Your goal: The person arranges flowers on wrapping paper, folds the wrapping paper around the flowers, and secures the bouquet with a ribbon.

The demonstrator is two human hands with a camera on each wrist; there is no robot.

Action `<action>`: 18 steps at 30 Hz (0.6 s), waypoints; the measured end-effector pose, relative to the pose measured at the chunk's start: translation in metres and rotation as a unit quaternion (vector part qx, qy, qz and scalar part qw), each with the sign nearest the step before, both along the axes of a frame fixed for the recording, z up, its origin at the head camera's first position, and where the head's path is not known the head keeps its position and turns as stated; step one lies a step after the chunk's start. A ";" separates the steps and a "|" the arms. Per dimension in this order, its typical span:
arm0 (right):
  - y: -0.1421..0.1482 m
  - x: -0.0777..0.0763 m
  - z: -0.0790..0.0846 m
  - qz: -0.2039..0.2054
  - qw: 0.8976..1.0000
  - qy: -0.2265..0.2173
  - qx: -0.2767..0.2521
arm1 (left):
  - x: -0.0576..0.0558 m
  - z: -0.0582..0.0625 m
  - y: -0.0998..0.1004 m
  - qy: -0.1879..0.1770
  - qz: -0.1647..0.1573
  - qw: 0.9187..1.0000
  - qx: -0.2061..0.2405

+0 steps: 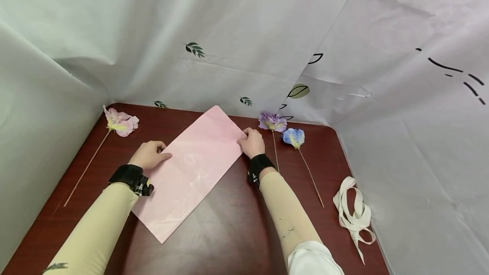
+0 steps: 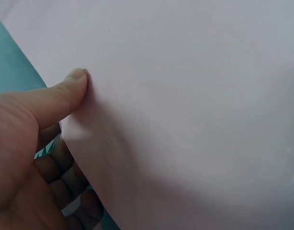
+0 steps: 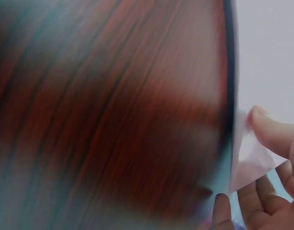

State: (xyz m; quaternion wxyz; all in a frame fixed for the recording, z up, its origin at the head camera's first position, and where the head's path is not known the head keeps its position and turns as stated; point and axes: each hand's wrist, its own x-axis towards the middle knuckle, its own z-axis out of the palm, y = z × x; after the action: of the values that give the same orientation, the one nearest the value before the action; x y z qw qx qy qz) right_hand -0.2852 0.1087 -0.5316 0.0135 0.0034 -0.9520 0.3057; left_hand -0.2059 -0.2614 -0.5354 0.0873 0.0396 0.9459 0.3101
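Pink sheet (image 1: 196,169), frame centre — left hand (image 1: 148,155) pinches its upper-left edge; right hand (image 1: 253,143) pinches its right corner; ribbon (image 1: 354,224), lower right.

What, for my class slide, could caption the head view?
Left hand and right hand grip a pink sheet over a reddish table, flowers on both sides.

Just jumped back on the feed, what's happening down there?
A person has both hands on a pink sheet over the table. The left hand holds its left edge, thumb on top and fingers underneath; the right hand pinches it near the right corner. A pink flower lies off to the left, and a purple flower and a blue flower lie to the right. A white ribbon sits loosely looped at the far right, untouched.
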 end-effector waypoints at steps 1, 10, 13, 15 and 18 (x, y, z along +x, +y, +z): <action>-0.003 0.000 0.001 0.002 1.000 0.007 -0.005 | 0.000 0.000 0.000 0.001 0.004 1.000 -0.001; -0.047 0.023 0.008 0.032 0.998 0.061 0.014 | 0.007 0.004 0.006 -0.001 0.046 0.999 0.028; -0.074 0.042 0.016 0.051 0.998 0.040 -0.002 | 0.007 0.003 0.010 0.004 0.053 0.998 0.040; -0.093 0.056 0.022 0.067 0.997 -0.005 -0.028 | 0.006 0.002 0.013 0.008 0.053 0.997 0.049; -0.120 0.069 0.028 0.070 0.993 -0.078 -0.063 | 0.005 0.002 0.018 0.014 0.055 0.996 0.063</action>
State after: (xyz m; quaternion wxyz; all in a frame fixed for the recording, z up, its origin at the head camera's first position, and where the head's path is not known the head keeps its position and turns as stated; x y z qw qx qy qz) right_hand -0.2166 -0.0115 -0.5037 -0.0819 0.0449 -0.9265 0.3645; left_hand -0.2008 -0.2432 -0.5334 0.0542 -0.0030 0.9262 0.3731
